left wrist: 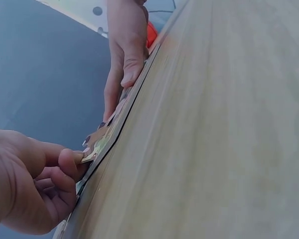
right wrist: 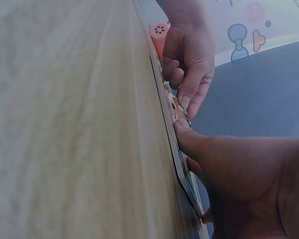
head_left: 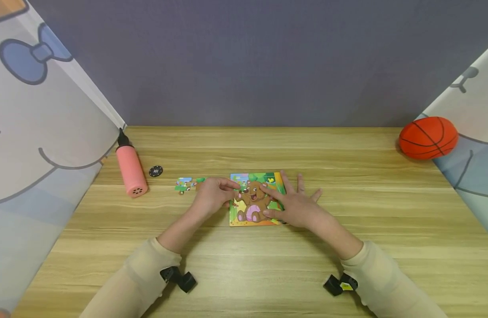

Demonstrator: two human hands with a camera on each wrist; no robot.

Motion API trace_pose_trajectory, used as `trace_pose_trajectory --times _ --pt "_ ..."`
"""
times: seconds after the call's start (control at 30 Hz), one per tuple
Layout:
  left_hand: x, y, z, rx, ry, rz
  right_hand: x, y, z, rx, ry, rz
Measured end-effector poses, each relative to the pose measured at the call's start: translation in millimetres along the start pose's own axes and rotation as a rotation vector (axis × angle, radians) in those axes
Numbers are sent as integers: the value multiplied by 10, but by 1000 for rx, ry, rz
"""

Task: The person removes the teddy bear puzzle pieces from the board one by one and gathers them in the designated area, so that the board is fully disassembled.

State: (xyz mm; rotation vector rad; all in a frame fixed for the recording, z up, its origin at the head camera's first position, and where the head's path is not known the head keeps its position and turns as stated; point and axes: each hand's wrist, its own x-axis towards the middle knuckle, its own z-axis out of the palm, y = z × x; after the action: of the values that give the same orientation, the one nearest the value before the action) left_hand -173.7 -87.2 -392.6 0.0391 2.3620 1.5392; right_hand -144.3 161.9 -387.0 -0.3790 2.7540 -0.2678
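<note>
A bear jigsaw puzzle point(head_left: 253, 214) lies flat on the wooden table in front of the person. At its left side the left hand point(head_left: 212, 194) pinches a puzzle piece point(left wrist: 96, 140) between thumb and fingers; in the left wrist view the piece is tilted up off the board. The right hand point(head_left: 301, 208) rests with spread fingers on the puzzle's right side, its thumb and index finger over the picture. Left of the puzzle lie loose puzzle pieces point(head_left: 183, 183), partly hidden by the left hand.
A pink hand pump point(head_left: 131, 170) with a black nozzle lies at the table's left edge, near a black round chip point(head_left: 156, 171). A red ball point(head_left: 428, 138) with basketball lines sits at the back right corner. A grey panel point(head_left: 259, 66) stands behind the table point(head_left: 267, 269).
</note>
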Motion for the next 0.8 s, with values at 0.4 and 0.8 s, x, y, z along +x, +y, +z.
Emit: trace_pose_trajectory --times 0.4,0.8 --pt "27 -17 -4 -193 -41 -77 7 0 3 0 1 -3" --pt "-22 -30 -31 -178 -37 -52 6 -8 1 -2 -9 11"
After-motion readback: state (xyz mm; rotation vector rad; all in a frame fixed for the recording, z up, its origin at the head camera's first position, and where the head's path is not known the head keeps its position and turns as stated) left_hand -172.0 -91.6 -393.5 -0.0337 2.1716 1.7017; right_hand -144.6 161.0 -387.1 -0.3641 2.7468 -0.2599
